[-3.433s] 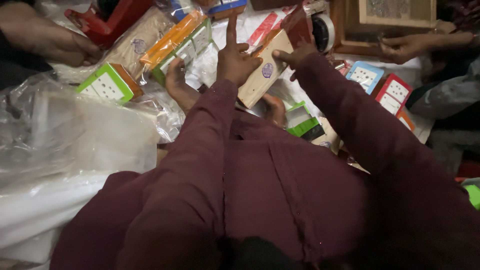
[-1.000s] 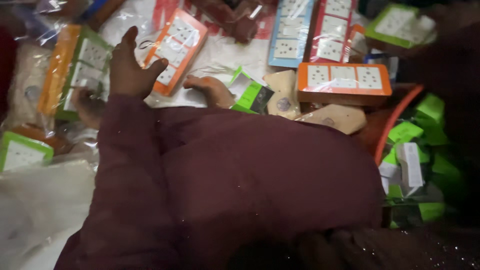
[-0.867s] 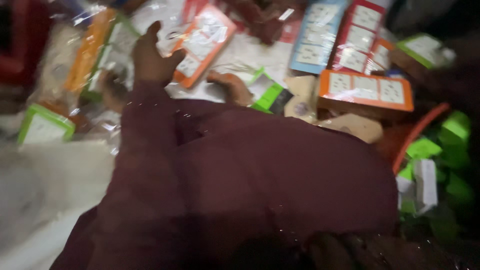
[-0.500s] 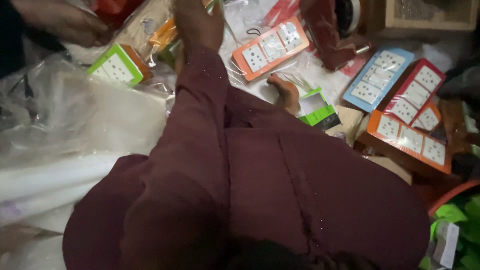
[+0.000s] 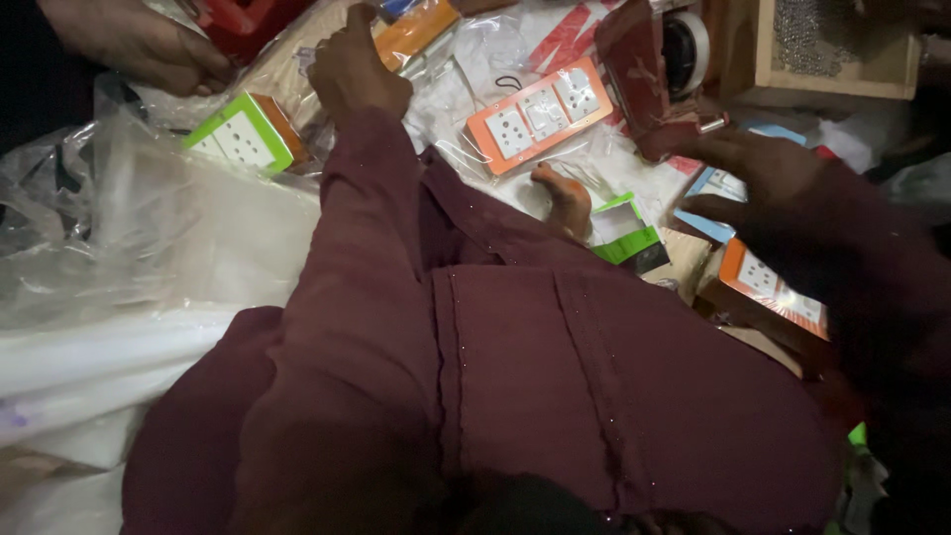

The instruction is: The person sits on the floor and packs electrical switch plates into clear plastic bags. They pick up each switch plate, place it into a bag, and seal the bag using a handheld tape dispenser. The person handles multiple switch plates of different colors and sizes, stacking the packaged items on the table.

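Reaching forward, your left hand (image 5: 357, 69) lay fingers curled on an orange packet in clear wrap (image 5: 416, 30), though whether it truly gripped I could not tell. Your right hand (image 5: 758, 173) hovered loose and empty over a blue-edged switch card (image 5: 715, 188). Between your hands lay an orange switch panel (image 5: 540, 111); left of your left hand sat a green-edged switch box (image 5: 243, 134), with another person's hand (image 5: 149, 45) beyond it.
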